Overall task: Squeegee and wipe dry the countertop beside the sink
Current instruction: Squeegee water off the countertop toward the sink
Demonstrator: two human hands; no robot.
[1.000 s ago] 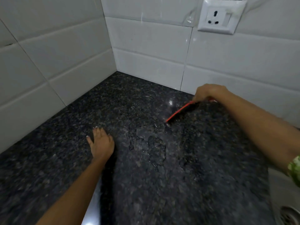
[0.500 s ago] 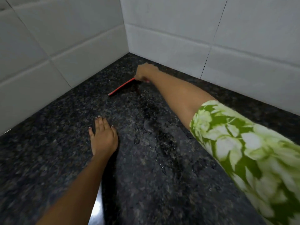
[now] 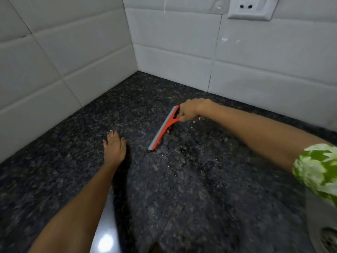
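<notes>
A red squeegee (image 3: 163, 128) with a grey rubber blade lies edge-down on the dark speckled granite countertop (image 3: 200, 198). My right hand (image 3: 191, 109) is closed around its handle at the far end. Thin streaks and small pools of water (image 3: 175, 161) sit just right of and below the blade. My left hand (image 3: 114, 147) rests flat on the counter to the left of the squeegee, fingers together, holding nothing.
White tiled walls (image 3: 73, 57) meet in a corner behind the counter. A white wall socket (image 3: 252, 8) is at the top right. The steel sink (image 3: 321, 225) with its drain shows at the bottom right edge.
My right hand has pulled the squeegee from near the back corner toward the middle of the counter and to the right. My left hand stays planted.
</notes>
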